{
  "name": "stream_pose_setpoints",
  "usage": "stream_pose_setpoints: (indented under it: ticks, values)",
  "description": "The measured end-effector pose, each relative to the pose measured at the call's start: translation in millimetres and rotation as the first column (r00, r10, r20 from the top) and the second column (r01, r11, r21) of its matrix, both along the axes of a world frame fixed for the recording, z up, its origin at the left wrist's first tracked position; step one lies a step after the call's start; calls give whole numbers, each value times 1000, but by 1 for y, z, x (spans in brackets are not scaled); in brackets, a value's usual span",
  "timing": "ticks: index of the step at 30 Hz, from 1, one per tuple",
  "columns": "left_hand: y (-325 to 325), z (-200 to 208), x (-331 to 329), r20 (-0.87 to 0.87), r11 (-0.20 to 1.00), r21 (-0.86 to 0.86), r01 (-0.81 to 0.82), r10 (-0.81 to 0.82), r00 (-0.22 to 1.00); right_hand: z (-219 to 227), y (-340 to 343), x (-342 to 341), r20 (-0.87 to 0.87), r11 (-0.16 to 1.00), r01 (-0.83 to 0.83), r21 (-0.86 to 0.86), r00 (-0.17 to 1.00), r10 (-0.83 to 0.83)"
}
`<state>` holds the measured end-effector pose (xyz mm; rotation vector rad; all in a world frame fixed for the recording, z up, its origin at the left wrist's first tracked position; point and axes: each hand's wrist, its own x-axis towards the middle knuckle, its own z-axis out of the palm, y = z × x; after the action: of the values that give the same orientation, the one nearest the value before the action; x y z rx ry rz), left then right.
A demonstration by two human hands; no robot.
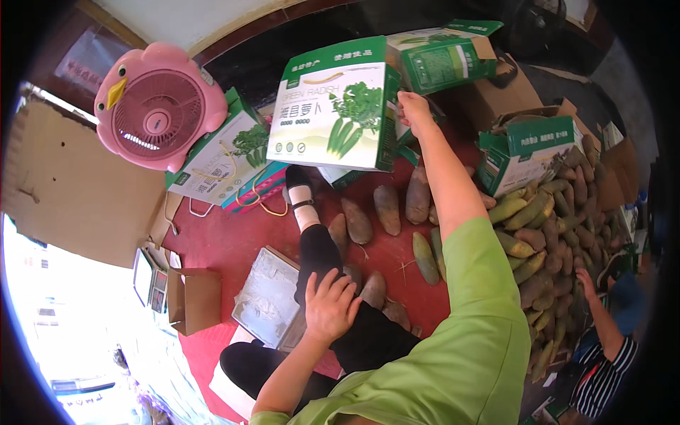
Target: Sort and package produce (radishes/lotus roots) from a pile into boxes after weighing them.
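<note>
My right hand reaches out with the arm stretched and its fingers closed at the right edge of a large green and white cardboard box. Leafy greens and long green vegetables are pictured on the box's front. My left hand lies on my knee, fingers spread and holding nothing. Below the box, several brown, soil-coloured root vegetables lie on the red floor. Two greener radishes lie near my right arm.
A pink bird-shaped fan stands at the left beside another printed box. A large heap of radishes fills the right, where another person's arm reaches in. A brown carton and a pale-topped slab lie left of my leg.
</note>
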<state>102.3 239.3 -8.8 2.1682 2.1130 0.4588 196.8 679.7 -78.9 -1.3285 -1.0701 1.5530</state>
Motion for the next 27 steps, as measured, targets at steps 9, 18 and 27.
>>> stream_pose_setpoints:
  ticks: [9, 18, 27]
  values:
    - [-3, 0, -3, 16, 999, -6, -32, 32, 999, -10, 26, -20, 44, 997, -33, -64, 998, 36]
    - [-3, 0, -3, 24, 1000, 23, -14, 13, 1000, 0, -21, 20, -271, 964, -260, -56, 933, 236]
    - [-10, -8, 1, -8, 996, 86, 6, -5, 1000, 59, -125, 31, -215, 955, -234, 182, 938, 271]
